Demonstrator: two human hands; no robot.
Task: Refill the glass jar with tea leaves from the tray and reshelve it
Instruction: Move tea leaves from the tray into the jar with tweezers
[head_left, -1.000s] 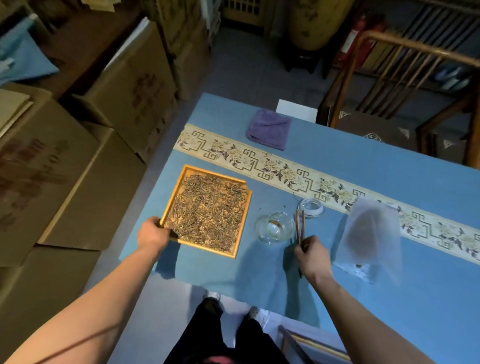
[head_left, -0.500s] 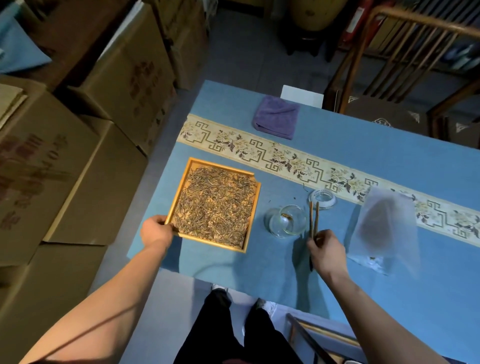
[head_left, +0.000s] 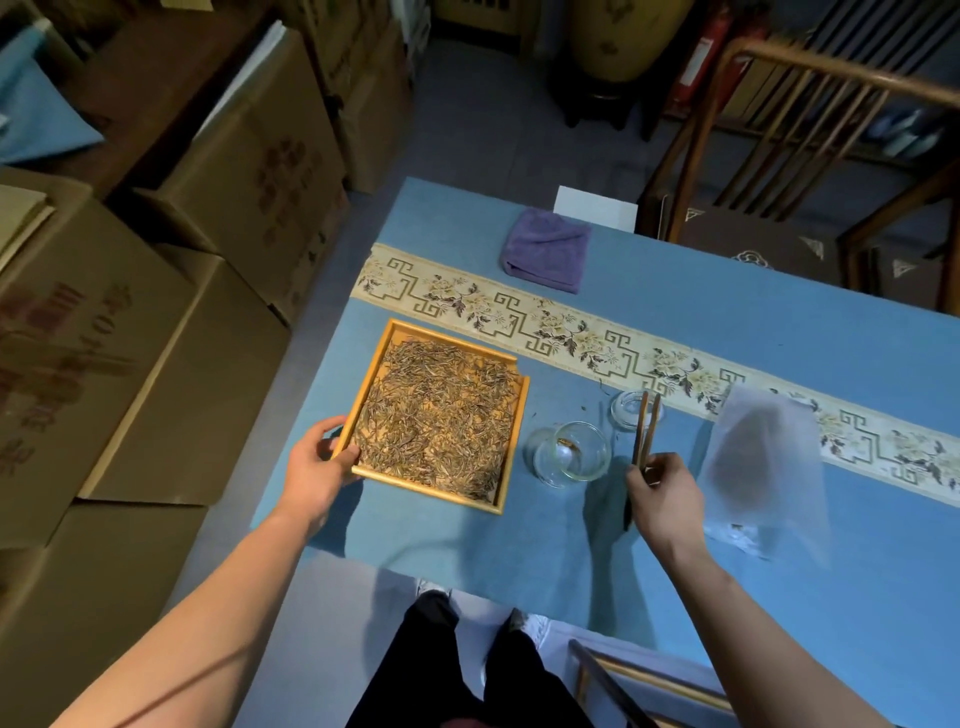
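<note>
A square wooden tray (head_left: 370, 364) spread with dry tea leaves (head_left: 439, 415) lies on the blue table (head_left: 675, 322). My left hand (head_left: 317, 470) grips the tray's near left corner, thumb on the rim. Just right of the tray stands an open glass jar (head_left: 569, 454) with a few leaves at its bottom. Its glass lid (head_left: 626, 408) lies behind it. My right hand (head_left: 662, 493) holds wooden tongs (head_left: 645, 428), tips pointing away over the lid.
A translucent bag (head_left: 763, 462) holding dark tea lies right of my right hand. A folded purple cloth (head_left: 545, 249) sits at the table's far edge. Cardboard boxes (head_left: 156, 332) are stacked along the left, and a wooden chair (head_left: 810, 171) stands beyond the table.
The view has shifted slightly. My left hand has closed further round the tray's corner. My right hand keeps the tongs beside the jar.
</note>
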